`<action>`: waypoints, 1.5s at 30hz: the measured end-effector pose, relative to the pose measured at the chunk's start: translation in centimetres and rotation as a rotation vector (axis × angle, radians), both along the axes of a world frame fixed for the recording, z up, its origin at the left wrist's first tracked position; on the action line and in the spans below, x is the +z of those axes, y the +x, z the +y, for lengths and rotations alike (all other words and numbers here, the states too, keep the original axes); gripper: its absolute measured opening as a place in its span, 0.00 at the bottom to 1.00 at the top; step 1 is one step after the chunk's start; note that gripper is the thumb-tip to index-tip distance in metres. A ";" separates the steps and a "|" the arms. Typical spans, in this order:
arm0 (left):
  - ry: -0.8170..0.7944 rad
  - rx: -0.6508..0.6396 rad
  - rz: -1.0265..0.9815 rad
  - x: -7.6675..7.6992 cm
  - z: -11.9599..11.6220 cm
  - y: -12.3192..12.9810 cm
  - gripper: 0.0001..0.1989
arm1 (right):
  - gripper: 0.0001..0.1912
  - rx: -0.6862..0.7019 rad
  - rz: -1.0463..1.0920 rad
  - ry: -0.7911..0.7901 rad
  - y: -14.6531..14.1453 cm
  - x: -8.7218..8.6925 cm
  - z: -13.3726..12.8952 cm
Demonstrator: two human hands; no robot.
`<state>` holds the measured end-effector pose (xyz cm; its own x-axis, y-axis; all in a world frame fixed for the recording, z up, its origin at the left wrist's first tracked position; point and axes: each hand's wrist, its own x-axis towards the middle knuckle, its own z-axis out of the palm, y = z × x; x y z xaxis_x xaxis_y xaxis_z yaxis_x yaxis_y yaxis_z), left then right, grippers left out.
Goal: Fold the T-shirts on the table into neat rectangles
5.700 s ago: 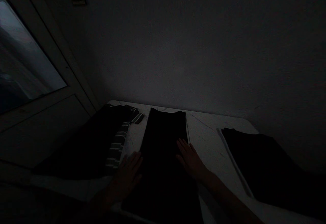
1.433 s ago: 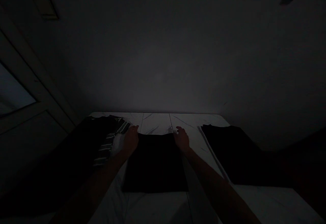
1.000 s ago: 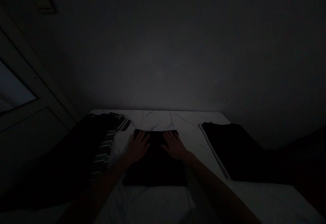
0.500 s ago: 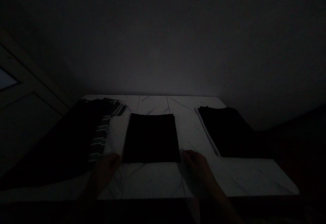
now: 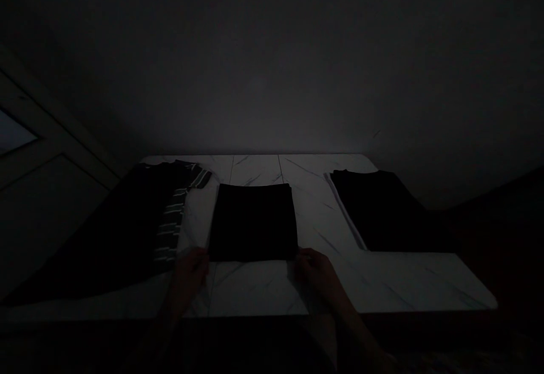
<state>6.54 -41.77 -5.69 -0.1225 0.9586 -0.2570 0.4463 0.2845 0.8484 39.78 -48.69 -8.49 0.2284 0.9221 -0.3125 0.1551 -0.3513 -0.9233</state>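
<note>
The left hand (image 5: 189, 276) is at the near left corner of the folded black cloth (image 5: 255, 224), its fingers curled in toward the edge; the picture is too dark to tell whether thumb and fingers pinch the cloth or only rest against it. The right hand (image 5: 317, 272) is at the near right corner, also with its fingers bent inward and their tips at the edge, and again I cannot tell whether they grip it. The folded black cloth lies flat in the middle of the white table (image 5: 391, 280), whose top has grey, marble-like veins and thin straight seams. It is roughly four-sided, with its far edge a little narrower in view than its near edge, and bare table shows beyond it and on both sides. To its left, apart from it, a black garment (image 5: 114, 232) is spread out and reaches toward the near left of the table. Along the right side of that garment shows a dark striped garment (image 5: 169, 232) with pale stripes, its short sleeve pointing toward the folded black cloth. Well to the right lies a black garment stack (image 5: 382, 209), with a pale layer showing along its left side. Behind the table rises a plain grey wall (image 5: 263, 79), and at the far left stands a panelled door (image 5: 46, 164) with a corner of dim glass.
</note>
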 end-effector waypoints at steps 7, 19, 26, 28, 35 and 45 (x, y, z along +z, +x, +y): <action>-0.019 0.026 -0.193 0.9 -0.1 0.6 0.28 | 0.24 0.052 -0.001 -0.015 -0.2 0.3 0.6; -0.122 -0.026 -0.204 -0.2 0.0 0.4 0.29 | 0.24 0.065 -0.010 -0.017 -0.2 0.4 0.8; -0.180 0.044 -0.254 0.4 0.9 -0.3 0.31 | 0.24 0.090 -0.257 0.039 0.8 1.1 1.6; -0.138 0.094 -0.275 0.3 0.9 -0.8 0.30 | 0.24 0.077 -0.330 0.059 1.4 1.1 1.7; -0.023 0.008 -0.164 -0.6 0.4 -0.8 0.21 | 0.25 0.096 -0.365 0.022 1.4 0.6 1.0; 0.010 -0.069 -0.004 -0.6 -0.2 -0.7 0.20 | 0.24 0.026 -0.424 0.032 0.9 1.6 0.1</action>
<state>5.80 -42.00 -6.25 -0.0546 0.9674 -0.2474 0.4614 0.2442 0.8530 40.65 -48.54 -6.92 0.3066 0.9370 -0.1674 0.5319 -0.3145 -0.7862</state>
